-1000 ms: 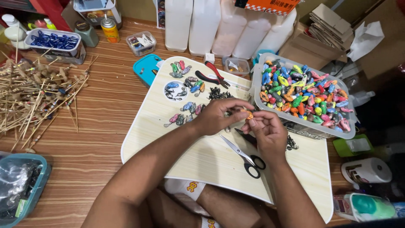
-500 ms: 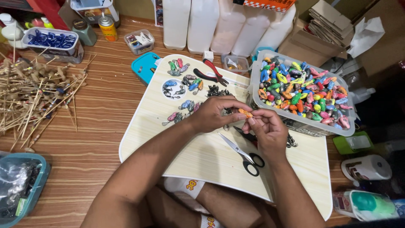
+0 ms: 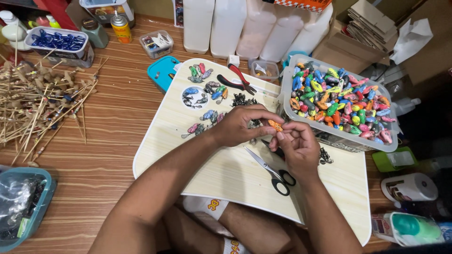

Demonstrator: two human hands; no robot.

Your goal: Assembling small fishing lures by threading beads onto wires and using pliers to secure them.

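My left hand [image 3: 242, 124] and my right hand [image 3: 297, 146] meet over a pale wooden lap board [image 3: 207, 164]. Between the fingertips of both hands is a small orange lure-shaped piece [image 3: 274, 125]. Black-handled scissors [image 3: 272, 170] lie open on the board just below my right hand. Small painted pieces with metal hooks [image 3: 207, 96] lie in clusters at the board's far side, beside red-handled pliers [image 3: 239, 80]. A clear tub [image 3: 335, 132] full of several multicoloured pieces stands to the right of my hands.
A heap of thin bamboo sticks [image 3: 35, 110] lies at the left on the wooden floor. White jugs [image 3: 245, 28], small clear boxes [image 3: 156, 43], a blue-filled tray [image 3: 55, 43] and cardboard [image 3: 367, 28] line the back. A teal bin [image 3: 21, 204] sits bottom left.
The hands stay together on the orange piece; the fingers have shifted only slightly. The view has tilted a little.
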